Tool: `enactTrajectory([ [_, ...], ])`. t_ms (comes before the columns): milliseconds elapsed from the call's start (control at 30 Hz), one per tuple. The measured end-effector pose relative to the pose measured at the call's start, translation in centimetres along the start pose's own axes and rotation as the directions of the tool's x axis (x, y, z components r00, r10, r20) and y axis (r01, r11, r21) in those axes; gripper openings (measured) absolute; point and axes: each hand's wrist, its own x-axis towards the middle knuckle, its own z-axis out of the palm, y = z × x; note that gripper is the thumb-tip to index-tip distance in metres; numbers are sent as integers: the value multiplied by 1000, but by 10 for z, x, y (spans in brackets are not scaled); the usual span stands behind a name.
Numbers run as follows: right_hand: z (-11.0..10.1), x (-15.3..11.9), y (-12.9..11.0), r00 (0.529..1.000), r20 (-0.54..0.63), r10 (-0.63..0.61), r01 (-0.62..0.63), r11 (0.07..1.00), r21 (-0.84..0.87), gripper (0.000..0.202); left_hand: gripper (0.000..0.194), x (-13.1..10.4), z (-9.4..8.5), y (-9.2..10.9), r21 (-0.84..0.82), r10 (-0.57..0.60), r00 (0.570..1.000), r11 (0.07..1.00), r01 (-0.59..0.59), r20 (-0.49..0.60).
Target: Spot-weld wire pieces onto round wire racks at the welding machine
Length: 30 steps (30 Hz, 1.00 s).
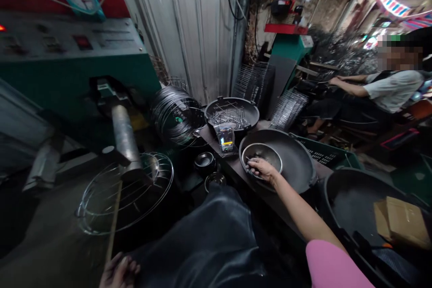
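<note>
My right hand (260, 168) reaches into a small metal bowl (277, 155), its fingers pinched together; a tiny piece at the fingertips is too small to name. The bowl sits inside a wide dark pan (300, 157). Low in the view, my left hand (120, 271) has its fingers curled, and what they hold, if anything, is hidden. Close above it a thin stick (115, 222) slants down from the machine. A round wire rack (89, 198) lies under the machine's metal cylinder (125, 132), left of my dark apron (202, 238).
Behind the bowl, another pan (251, 110) holds many small wire pieces. A wire coil (175, 114) stands near the green machine (50, 81). At right, a large pan (344, 202) holds a cardboard box (405, 220). A co-worker (401, 85) sits farther back by stacked wire racks (288, 108).
</note>
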Motion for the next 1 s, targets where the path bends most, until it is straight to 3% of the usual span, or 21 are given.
enactTrajectory([
  [100,39,-12,29,988,140,59,-71,994,82,13,47,-1,2,-2,16,74,997,997,-74,27],
  [267,82,-18,84,964,198,178,-169,984,-63,13,47,-9,2,-1,-10,85,996,996,-84,28],
  [367,88,-16,91,966,203,163,-144,984,-105,13,46,-14,2,1,-36,78,997,996,-77,26],
  [467,90,-15,83,970,201,136,-112,986,-124,14,43,-13,5,8,-59,10,1000,998,-10,0],
  [533,94,-17,76,973,207,98,-77,991,-108,13,36,-9,9,22,-88,-52,998,995,48,-35],
  [633,101,-20,70,974,220,53,-27,992,-120,12,25,-5,22,61,-159,-78,995,985,67,-64],
  [700,106,-21,70,978,206,32,4,985,-170,11,22,-5,33,94,-176,-34,999,984,27,-34],
  [833,112,-21,73,984,179,-9,53,969,-241,10,25,-4,56,147,-29,10,998,1000,-8,60],
  [1000,136,-20,57,972,228,-60,90,989,-121,16,27,5,74,168,86,-88,995,993,83,46],
])
